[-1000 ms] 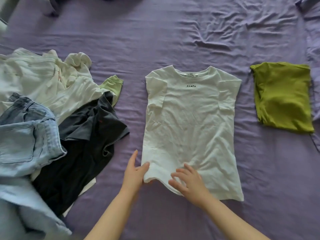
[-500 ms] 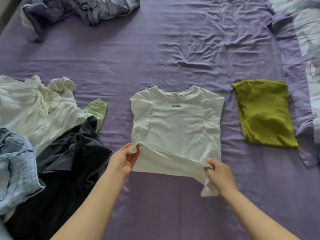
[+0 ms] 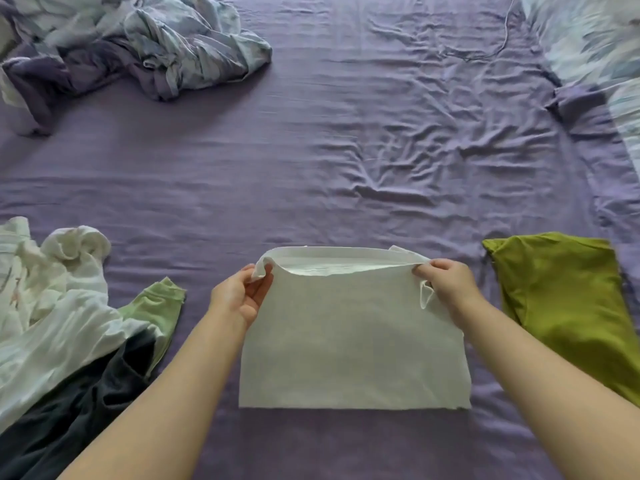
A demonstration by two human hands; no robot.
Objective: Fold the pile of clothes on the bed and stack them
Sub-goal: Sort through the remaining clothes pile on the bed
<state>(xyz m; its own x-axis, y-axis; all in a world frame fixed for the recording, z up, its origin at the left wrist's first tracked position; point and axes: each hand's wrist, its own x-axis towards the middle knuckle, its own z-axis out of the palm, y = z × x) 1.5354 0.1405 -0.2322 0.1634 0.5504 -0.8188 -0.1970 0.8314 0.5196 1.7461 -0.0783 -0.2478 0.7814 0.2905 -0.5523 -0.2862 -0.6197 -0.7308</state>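
Observation:
A white T-shirt [image 3: 353,344] lies on the purple bed sheet [image 3: 311,168], folded in half with its hem brought up to the collar end. My left hand [image 3: 239,296] pinches the hem's left corner. My right hand [image 3: 445,282] pinches the right corner. The hem edge is still slightly lifted between them. A folded olive-green garment [image 3: 568,306] lies to the right. At the left is the unfolded pile: a white garment [image 3: 52,306], a light-green piece [image 3: 156,303] and a dark garment [image 3: 69,417].
A crumpled blue-and-purple duvet [image 3: 131,46] is bunched at the far left. A patterned pillow [image 3: 595,46] lies at the far right. A thin white cable [image 3: 498,43] runs across the sheet near the pillow.
Both hands gripped the shirt's hem, lifted it and carried it away from me over the chest up to the collar. The view tilted upward, so the jeans at the left dropped out of sight.

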